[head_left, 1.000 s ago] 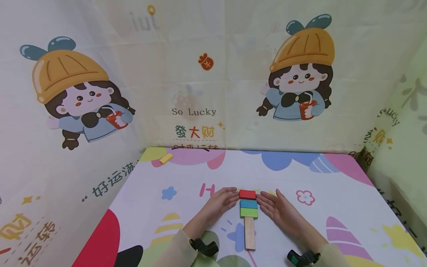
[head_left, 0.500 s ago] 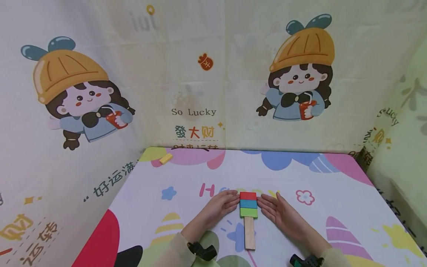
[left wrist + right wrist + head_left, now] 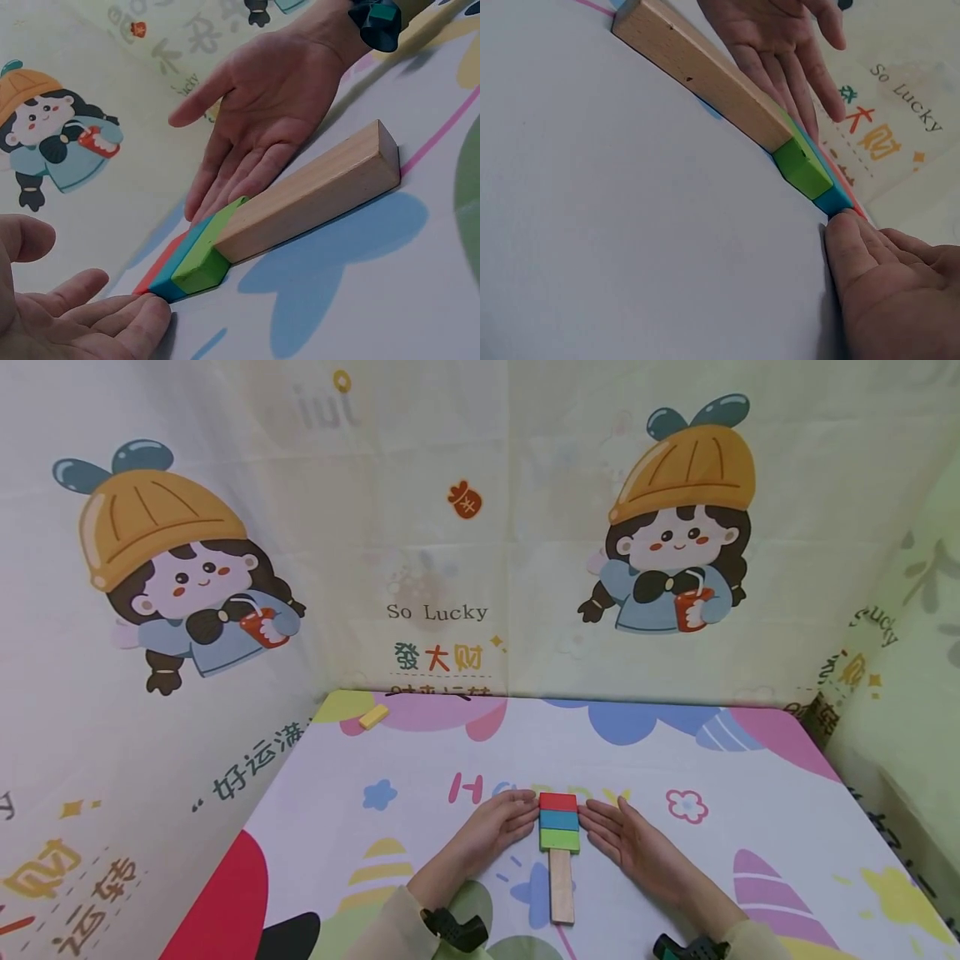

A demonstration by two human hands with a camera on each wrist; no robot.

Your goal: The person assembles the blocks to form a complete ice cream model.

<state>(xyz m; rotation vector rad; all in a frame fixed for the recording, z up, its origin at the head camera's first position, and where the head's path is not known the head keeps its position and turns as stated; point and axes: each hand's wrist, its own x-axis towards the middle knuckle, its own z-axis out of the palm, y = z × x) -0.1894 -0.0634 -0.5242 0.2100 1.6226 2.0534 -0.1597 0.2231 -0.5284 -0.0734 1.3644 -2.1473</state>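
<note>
A red block, a blue block and a green block lie flush against one another in a row on the table. A long plain wooden block meets the green one end-on, forming a stem toward the person. My left hand lies along the left side of the row, fingers straight, fingertips at the red and blue ends. On the opposite side my right hand mirrors it, palm inward, its fingertips at the blue and red ends in the right wrist view. Neither hand curls round a block.
A small yellow block lies by the table's far left corner. The table carries a printed cartoon cover. Printed cloth walls stand behind it and along both sides. Each wrist wears a black camera band.
The red block has come toward the person, closing its gap to the blue block. Both hands have shifted slightly nearer with it, then stayed almost still.
</note>
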